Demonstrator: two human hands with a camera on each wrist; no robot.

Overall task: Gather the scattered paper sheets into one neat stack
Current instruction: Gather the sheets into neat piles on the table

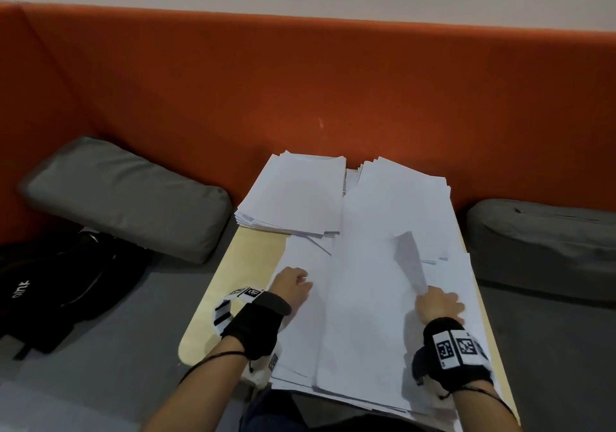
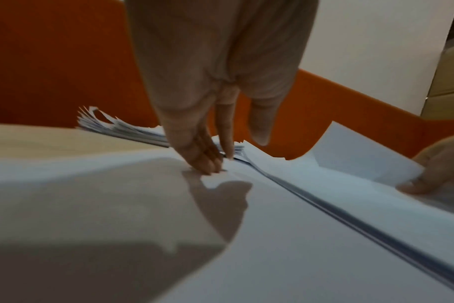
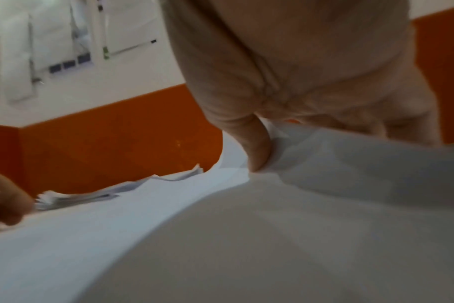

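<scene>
Paper sheets (image 1: 383, 298) hid most of the counter (image 1: 240, 265). Near the counter's front edge, the left hand (image 1: 291, 286) pressed straight fingertips (image 2: 208, 164) on sheets; the right hand (image 1: 438, 305) pinched one lifted sheet (image 1: 411, 265).

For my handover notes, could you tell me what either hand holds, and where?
The right hand pinches the top paper sheet at its lifted fold. The left hand only presses paper.

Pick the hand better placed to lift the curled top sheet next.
Right. The right hand already pinches the curled white top sheet by its raised fold. The left hand only presses fingertips on the lower white sheets.
</scene>
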